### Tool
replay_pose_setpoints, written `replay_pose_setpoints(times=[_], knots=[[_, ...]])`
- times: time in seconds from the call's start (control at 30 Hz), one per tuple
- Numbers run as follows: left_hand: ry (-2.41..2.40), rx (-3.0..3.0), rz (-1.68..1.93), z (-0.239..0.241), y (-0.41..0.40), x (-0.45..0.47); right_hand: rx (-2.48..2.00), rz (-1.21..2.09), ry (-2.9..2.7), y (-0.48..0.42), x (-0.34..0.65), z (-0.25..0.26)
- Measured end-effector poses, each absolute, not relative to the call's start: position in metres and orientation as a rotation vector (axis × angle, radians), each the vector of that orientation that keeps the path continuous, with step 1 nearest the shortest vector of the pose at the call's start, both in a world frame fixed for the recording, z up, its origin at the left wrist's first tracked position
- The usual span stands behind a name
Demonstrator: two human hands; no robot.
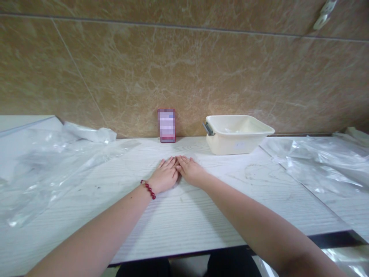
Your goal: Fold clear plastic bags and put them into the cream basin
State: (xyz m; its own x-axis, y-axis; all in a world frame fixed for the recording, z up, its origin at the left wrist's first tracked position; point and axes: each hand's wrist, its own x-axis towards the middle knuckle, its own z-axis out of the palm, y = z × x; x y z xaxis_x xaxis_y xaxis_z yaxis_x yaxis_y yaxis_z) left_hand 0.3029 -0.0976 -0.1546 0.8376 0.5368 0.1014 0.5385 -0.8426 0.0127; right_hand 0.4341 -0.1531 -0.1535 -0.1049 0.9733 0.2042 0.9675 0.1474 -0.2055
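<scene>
My left hand (165,174) lies flat on the white wood-grain table (184,227), its fingers stretched out toward the wall. A bracelet of dark red beads (149,189) circles that wrist. Touching it from the right is my right hand (190,171), also flat, with its fingers extended and the thumb side against the left hand. Neither hand holds anything. Beyond them, a small upright pinkish card or box (167,126) leans at the wall, its face blurred out. To the right of the hands stands a cream plastic bin (232,144) with a grey handle clip (208,129).
Crumpled clear plastic sheeting (57,161) covers the table's left side. More clear plastic (325,161) lies on the right. A brown marbled wall (184,69) rises behind the table, with a white plug or socket piece (324,15) at upper right.
</scene>
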Motion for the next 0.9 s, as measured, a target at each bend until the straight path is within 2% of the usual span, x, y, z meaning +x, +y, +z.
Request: replay_pose_setpoints(times=[0.23,0.6,0.77,0.9], knots=[[-0.944,-3.018,-0.200,-0.156,-0.098,0.303,-1.985,-0.073,-2.136,-0.152,0.447,-0.158],[-1.016,-3.038,-0.144,-0.156,-0.097,0.298,-2.287,0.118,-1.987,-0.149,0.465,-0.151],[-1.020,-3.032,-0.148,-0.155,-0.096,0.293,-2.355,0.009,-1.849,-0.148,0.478,-0.149],[-1.066,-2.979,-0.286,-0.151,-0.091,0.290,-2.352,-0.132,-1.653,-0.148,0.493,-0.141]])
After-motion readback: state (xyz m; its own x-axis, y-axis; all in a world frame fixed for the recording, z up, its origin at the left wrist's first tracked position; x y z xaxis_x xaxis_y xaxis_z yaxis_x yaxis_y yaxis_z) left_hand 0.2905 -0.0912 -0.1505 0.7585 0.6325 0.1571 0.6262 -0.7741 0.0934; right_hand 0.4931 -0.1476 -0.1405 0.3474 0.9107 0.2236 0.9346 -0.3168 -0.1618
